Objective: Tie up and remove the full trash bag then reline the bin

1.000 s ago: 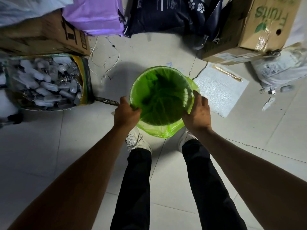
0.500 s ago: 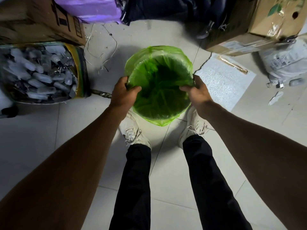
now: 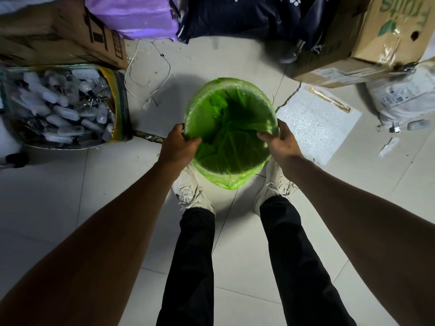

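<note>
A round bin [image 3: 235, 87] stands on the tiled floor between my feet, lined with a translucent green bag [image 3: 226, 132] folded over its rim. The bag hangs loose and crumpled inside, and a flap of it droops over the near side. My left hand [image 3: 177, 144] grips the bag's edge at the left rim, thumb inside the bin. My right hand [image 3: 280, 141] grips the bag's edge at the right rim, thumb also inside. The bin's own wall is hidden under the green plastic.
A box of small plastic bottles [image 3: 61, 107] sits to the left. Cardboard boxes [image 3: 367, 43], a purple pack [image 3: 131, 15] and dark bags crowd the far side. A white foam sheet [image 3: 315, 121] lies to the right. A thin wire [image 3: 150, 76] lies behind the bin.
Both hands moved from the near rim up to the sides of the rim, thumbs hooking inside. The bag's edge shifted with them; the view swayed slightly.
</note>
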